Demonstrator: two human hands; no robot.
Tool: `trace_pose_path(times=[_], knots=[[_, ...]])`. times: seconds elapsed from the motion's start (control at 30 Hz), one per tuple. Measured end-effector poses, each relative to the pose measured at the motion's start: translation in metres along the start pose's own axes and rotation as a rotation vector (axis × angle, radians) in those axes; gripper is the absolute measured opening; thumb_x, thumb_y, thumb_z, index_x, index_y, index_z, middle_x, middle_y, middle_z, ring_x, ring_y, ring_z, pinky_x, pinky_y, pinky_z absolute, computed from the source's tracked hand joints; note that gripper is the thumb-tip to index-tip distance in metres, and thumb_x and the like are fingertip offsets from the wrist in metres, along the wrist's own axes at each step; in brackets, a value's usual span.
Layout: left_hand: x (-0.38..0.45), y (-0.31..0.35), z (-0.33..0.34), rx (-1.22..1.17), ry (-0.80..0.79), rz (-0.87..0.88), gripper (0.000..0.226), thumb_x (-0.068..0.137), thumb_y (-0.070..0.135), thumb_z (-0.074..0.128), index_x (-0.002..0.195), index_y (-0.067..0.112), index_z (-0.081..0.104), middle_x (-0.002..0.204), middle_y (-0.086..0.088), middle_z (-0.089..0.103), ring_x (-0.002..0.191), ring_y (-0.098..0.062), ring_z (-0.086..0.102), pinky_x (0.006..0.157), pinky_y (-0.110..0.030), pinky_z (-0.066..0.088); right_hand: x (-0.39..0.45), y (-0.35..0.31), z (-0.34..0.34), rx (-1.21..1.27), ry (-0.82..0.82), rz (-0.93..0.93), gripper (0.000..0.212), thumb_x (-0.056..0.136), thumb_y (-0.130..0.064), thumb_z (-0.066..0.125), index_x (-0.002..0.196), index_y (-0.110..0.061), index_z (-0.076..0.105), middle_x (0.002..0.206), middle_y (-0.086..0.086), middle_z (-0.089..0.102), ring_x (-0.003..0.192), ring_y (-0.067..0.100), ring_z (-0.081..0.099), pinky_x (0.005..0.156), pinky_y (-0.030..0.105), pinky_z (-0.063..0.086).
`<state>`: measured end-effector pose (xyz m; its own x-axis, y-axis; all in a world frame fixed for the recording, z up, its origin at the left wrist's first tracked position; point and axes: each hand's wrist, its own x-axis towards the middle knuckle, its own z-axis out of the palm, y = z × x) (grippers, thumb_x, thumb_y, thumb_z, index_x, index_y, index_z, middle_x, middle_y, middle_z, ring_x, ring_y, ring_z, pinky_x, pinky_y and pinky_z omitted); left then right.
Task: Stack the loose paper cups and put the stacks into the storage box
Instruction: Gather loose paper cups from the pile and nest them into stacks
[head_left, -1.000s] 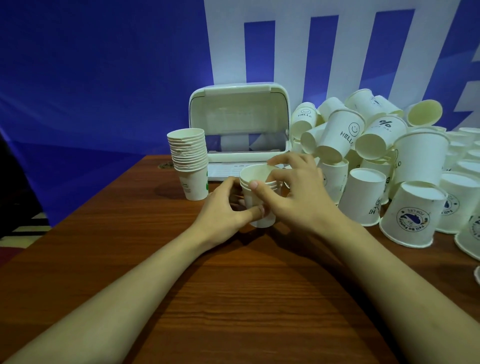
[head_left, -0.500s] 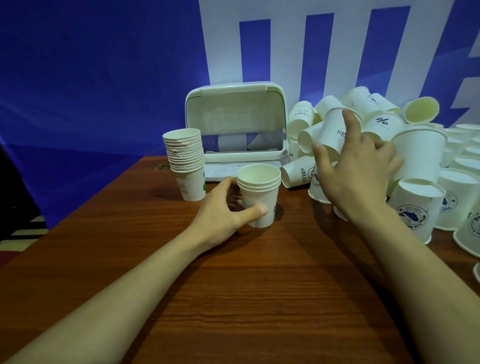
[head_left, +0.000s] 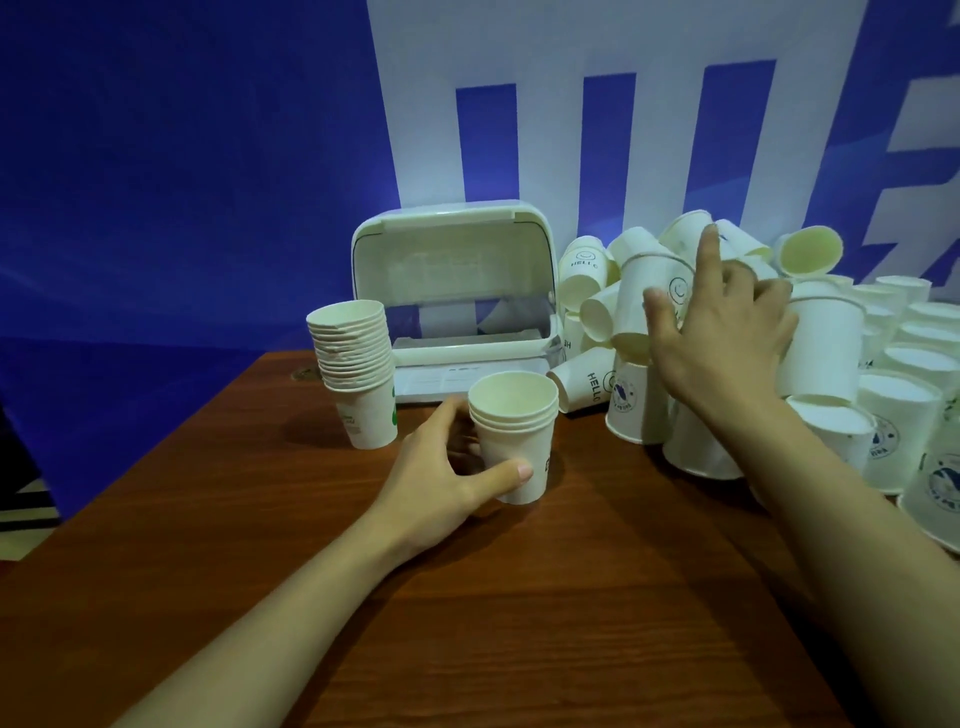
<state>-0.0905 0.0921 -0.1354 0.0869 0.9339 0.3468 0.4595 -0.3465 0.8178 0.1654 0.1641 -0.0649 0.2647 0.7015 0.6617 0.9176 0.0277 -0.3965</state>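
Note:
My left hand (head_left: 441, 467) grips a short stack of white paper cups (head_left: 514, 431) standing upright on the wooden table (head_left: 519, 623). My right hand (head_left: 722, 332) is spread open against the pile of loose cups (head_left: 826, 343) at the right, thumb and fingers around a tilted "HELLO" cup (head_left: 644, 301) without closing on it. A taller cup stack (head_left: 358, 369) stands to the left. Behind both stacks sits the white storage box (head_left: 452, 291) with its lid raised.
Loose cups lie tipped or upside down across the right side of the table, some rolled up against the box. A blue and white banner hangs behind. The table's left edge runs diagonally past the tall stack.
My right hand left the short stack and moved up and right into the loose cup pile. My left hand kept its hold on the stack.

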Motion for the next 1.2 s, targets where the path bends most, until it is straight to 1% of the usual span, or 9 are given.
trace_pose_path(times=[0.17,0.27,0.33,0.43,0.57,0.7,0.9,1.07,1.2], knots=[[0.002,-0.002,0.001,-0.011,-0.018,0.020,0.084,0.065,0.061,0.084,0.139,0.032,0.057,0.127,0.015,0.072,0.116,-0.003,0.068,0.099,-0.036,0.060,0.001,-0.002,-0.005,0.098,-0.031,0.043,0.064,0.091,-0.058,0.052,0.146,-0.027,0.045,0.146,0.014,0.040,0.131,0.040,0.032,0.105,0.049,0.029],[0.002,-0.001,0.001,-0.013,-0.023,0.017,0.084,0.065,0.062,0.084,0.139,0.031,0.058,0.128,0.013,0.072,0.117,-0.005,0.068,0.099,-0.038,0.060,-0.003,-0.005,-0.008,0.278,0.026,-0.006,0.049,0.087,-0.045,0.067,0.128,-0.020,0.057,0.139,0.012,0.045,0.129,0.038,0.038,0.102,0.043,0.032],[0.001,-0.001,0.002,-0.003,-0.020,0.021,0.081,0.067,0.059,0.086,0.138,0.031,0.058,0.127,0.013,0.072,0.116,-0.004,0.068,0.098,-0.037,0.060,-0.008,-0.008,-0.008,0.412,0.094,-0.128,0.033,0.088,-0.033,0.069,0.114,-0.013,0.062,0.128,0.014,0.052,0.120,0.035,0.048,0.098,0.037,0.036],[0.001,0.000,0.002,0.024,-0.010,0.032,0.072,0.071,0.052,0.089,0.134,0.034,0.059,0.124,0.015,0.072,0.111,0.001,0.068,0.095,-0.030,0.060,-0.018,-0.021,-0.017,0.594,0.187,-0.283,0.024,0.089,-0.027,0.069,0.104,-0.009,0.063,0.113,0.003,0.058,0.106,0.018,0.055,0.091,0.036,0.048],[-0.002,0.003,0.001,0.035,-0.002,0.021,0.081,0.062,0.066,0.081,0.133,0.034,0.059,0.121,0.014,0.072,0.110,-0.001,0.069,0.094,-0.031,0.060,-0.036,-0.044,-0.035,0.736,0.110,-0.482,0.017,0.088,-0.019,0.069,0.098,-0.006,0.063,0.114,0.001,0.062,0.103,0.014,0.060,0.083,0.036,0.053],[-0.001,0.001,0.000,0.008,-0.016,-0.019,0.078,0.069,0.055,0.089,0.136,0.032,0.057,0.124,0.013,0.072,0.113,-0.005,0.069,0.099,-0.040,0.060,-0.050,-0.055,-0.037,0.691,-0.019,-0.677,0.010,0.081,-0.016,0.072,0.085,-0.008,0.067,0.106,0.004,0.066,0.101,0.016,0.062,0.084,0.026,0.047],[-0.001,0.001,0.001,0.010,0.006,-0.009,0.076,0.065,0.060,0.085,0.131,0.031,0.061,0.119,0.013,0.074,0.108,-0.005,0.071,0.096,-0.038,0.061,-0.055,-0.055,-0.034,0.716,-0.062,-0.663,0.017,0.082,-0.020,0.073,0.095,-0.010,0.070,0.110,0.003,0.066,0.106,0.014,0.060,0.088,0.018,0.042],[-0.001,0.002,0.000,0.041,-0.003,0.012,0.079,0.064,0.065,0.082,0.132,0.031,0.060,0.122,0.013,0.073,0.111,-0.006,0.069,0.096,-0.041,0.060,-0.047,-0.046,-0.028,0.618,-0.038,-0.521,0.020,0.091,-0.034,0.062,0.094,-0.015,0.069,0.093,-0.004,0.066,0.091,0.013,0.060,0.079,0.018,0.040],[-0.001,0.002,0.000,0.054,-0.005,0.014,0.080,0.065,0.066,0.081,0.135,0.033,0.060,0.124,0.015,0.072,0.113,-0.005,0.068,0.098,-0.042,0.060,-0.040,-0.036,-0.020,0.357,-0.057,-0.400,0.020,0.088,-0.035,0.062,0.094,-0.017,0.069,0.096,0.001,0.067,0.097,0.025,0.059,0.082,0.034,0.039]])
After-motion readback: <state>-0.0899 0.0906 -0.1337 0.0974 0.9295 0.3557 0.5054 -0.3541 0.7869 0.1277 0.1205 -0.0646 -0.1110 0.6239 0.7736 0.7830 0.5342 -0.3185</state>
